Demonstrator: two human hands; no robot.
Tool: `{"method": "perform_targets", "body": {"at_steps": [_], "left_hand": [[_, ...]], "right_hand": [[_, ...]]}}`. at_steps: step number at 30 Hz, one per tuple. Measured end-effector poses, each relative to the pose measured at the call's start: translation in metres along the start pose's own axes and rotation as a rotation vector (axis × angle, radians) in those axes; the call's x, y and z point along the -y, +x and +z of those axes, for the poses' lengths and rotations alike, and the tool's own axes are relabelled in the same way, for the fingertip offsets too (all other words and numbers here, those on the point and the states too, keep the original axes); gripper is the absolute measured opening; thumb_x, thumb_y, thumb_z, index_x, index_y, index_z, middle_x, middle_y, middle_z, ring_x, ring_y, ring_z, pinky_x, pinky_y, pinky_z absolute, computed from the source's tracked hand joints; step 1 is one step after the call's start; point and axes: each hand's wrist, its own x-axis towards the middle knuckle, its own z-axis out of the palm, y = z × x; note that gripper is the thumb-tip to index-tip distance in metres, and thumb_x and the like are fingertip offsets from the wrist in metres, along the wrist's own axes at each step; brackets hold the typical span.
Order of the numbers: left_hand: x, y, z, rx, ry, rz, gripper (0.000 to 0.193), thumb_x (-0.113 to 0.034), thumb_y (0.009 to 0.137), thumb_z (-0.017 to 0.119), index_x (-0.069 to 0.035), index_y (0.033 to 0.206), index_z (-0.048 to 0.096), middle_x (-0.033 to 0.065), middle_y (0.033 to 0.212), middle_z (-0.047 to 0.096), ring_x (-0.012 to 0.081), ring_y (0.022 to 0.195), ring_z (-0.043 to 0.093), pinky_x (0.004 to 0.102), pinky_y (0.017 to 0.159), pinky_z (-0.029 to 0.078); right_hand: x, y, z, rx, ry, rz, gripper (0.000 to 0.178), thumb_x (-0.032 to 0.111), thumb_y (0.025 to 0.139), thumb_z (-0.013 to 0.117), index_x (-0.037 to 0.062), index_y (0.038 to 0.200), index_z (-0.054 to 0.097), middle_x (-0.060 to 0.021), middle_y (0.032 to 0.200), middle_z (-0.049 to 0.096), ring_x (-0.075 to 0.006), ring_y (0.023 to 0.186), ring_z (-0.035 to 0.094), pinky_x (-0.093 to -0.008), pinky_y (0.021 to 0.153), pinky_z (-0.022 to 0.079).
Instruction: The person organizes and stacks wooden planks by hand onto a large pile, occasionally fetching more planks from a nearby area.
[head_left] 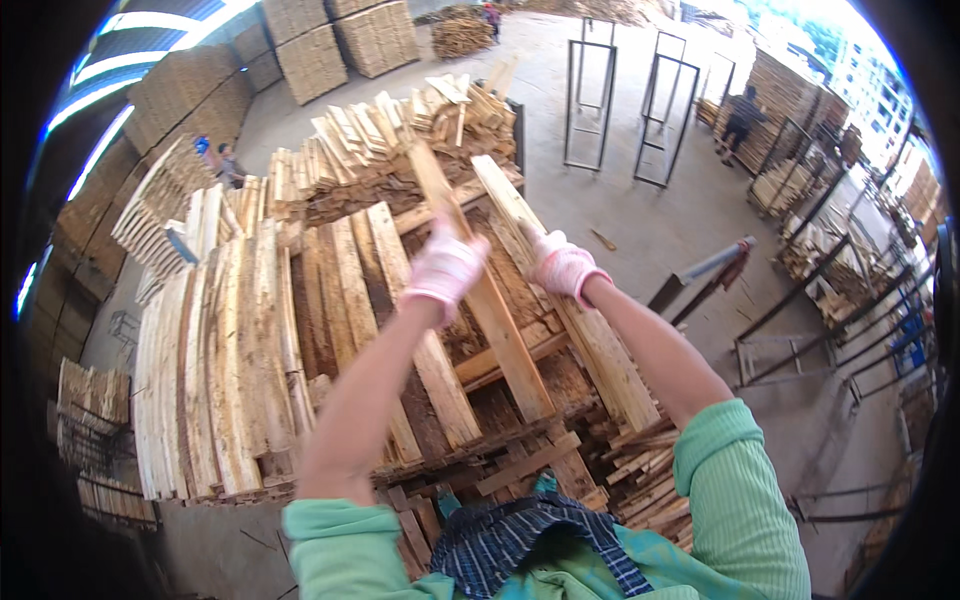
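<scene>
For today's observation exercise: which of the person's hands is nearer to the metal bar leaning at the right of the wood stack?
Right. The right hand grips a plank on the side toward the metal bar; the left hand grips another plank further left, away from it.

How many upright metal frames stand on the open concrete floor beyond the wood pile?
3 clearly: one metal frame just right of the pile's top, a second beside it, a third behind. More may be hidden among the racks at right.

Pink-white gloves on left hand (pixel 444 268) & right hand (pixel 561 266), green sleeves pushed up, plaid apron.
</scene>
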Motion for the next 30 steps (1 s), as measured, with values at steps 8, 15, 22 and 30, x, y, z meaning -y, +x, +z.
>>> {"method": "perform_targets", "body": {"at_steps": [8,15,22,30], "left_hand": [[0.055,0.037,0.047,-0.178,1.055,0.189,0.067,-0.052,0.091,0.061,-0.012,0.143,0.051,0.0221,0.158,0.036,0.0413,0.147,0.033,0.063,0.112,0.031],[0.084,0.024,0.003,-0.158,0.795,-0.02,0.07,-0.058,0.095,0.05,-0.018,0.153,0.044,0.0206,0.166,0.022,0.0406,0.154,0.019,0.0612,0.121,0.015],[0.123,0.037,-0.023,-0.223,0.369,-0.058,0.077,-0.061,0.095,0.051,-0.015,0.155,0.039,0.0195,0.165,0.027,0.0376,0.153,0.023,0.0456,0.125,0.019],[0.11,0.03,-0.084,-0.383,-0.274,-0.061,0.072,-0.054,0.101,0.049,-0.004,0.153,0.04,0.0203,0.15,0.051,0.0337,0.14,0.047,0.0383,0.114,0.036]], "right_hand": [[0.002,-0.004,0.005,0.006,-0.032,0.078,0.081,0.015,0.087,0.062,0.022,0.16,0.027,-0.0318,0.139,0.047,-0.0451,0.122,0.059,-0.0487,0.101,0.051],[-0.006,-0.001,-0.001,0.02,-0.021,0.048,0.09,0.023,0.083,0.068,0.0216,0.161,0.022,-0.0308,0.136,0.052,-0.044,0.122,0.059,-0.0487,0.102,0.051],[0.066,-0.024,-0.016,0.082,0.318,-0.17,0.098,0.032,0.081,0.072,0.0156,0.163,0.02,-0.0287,0.122,0.066,-0.037,0.11,0.067,-0.0432,0.095,0.053],[0.189,-0.032,0.057,0.0,0.03,-0.283,0.08,0.042,0.093,0.059,0.0116,0.16,0.026,-0.0232,0.146,0.049,-0.03,0.111,0.061,-0.0417,0.094,0.05]]}}
